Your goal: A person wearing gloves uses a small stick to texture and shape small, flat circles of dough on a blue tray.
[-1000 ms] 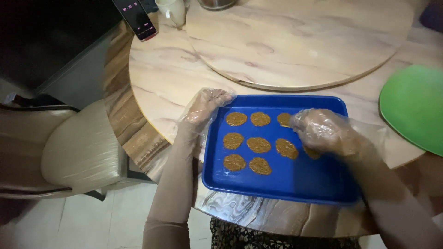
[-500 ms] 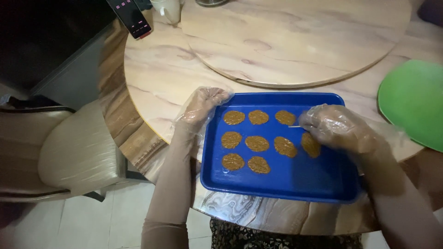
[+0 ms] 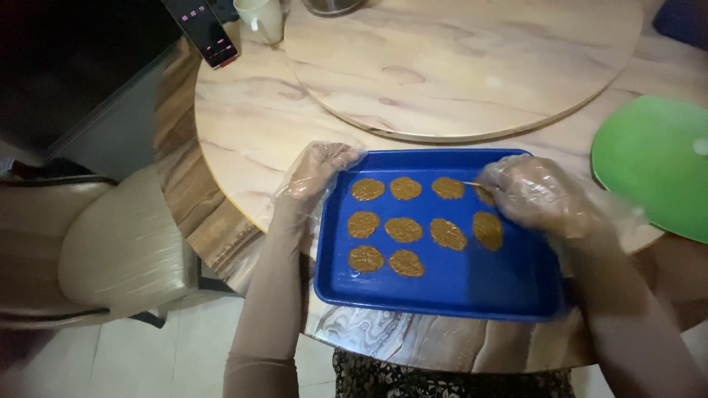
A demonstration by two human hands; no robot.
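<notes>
On the round marble-patterned desk (image 3: 243, 140), a blue rectangular tray (image 3: 457, 284) lay at the near edge, carrying flat brown patties (image 3: 404, 229) laid out in rows toward its far and left part, while its near half stayed bare. The left hand (image 3: 317, 171), covered by a loose clear plastic glove, rested on the tray's far left corner with its fingers curled over the rim, holding the tray there rather than any patty. The right hand (image 3: 538, 193), gloved the same way, hovered over the tray's far right side with its fingers drawn together, pinching a thin stick (image 3: 470, 183) whose tip pointed left toward the last patty in the far row. Beyond the tray sat a large round turntable (image 3: 464, 59) of the same pattern, and a green plate (image 3: 656, 162) lay at the desk's right edge. A pale mug (image 3: 262, 18) and a dark phone (image 3: 200, 29) stood at the far left, and a beige chair (image 3: 110, 250) stood beside the desk on the left.
</notes>
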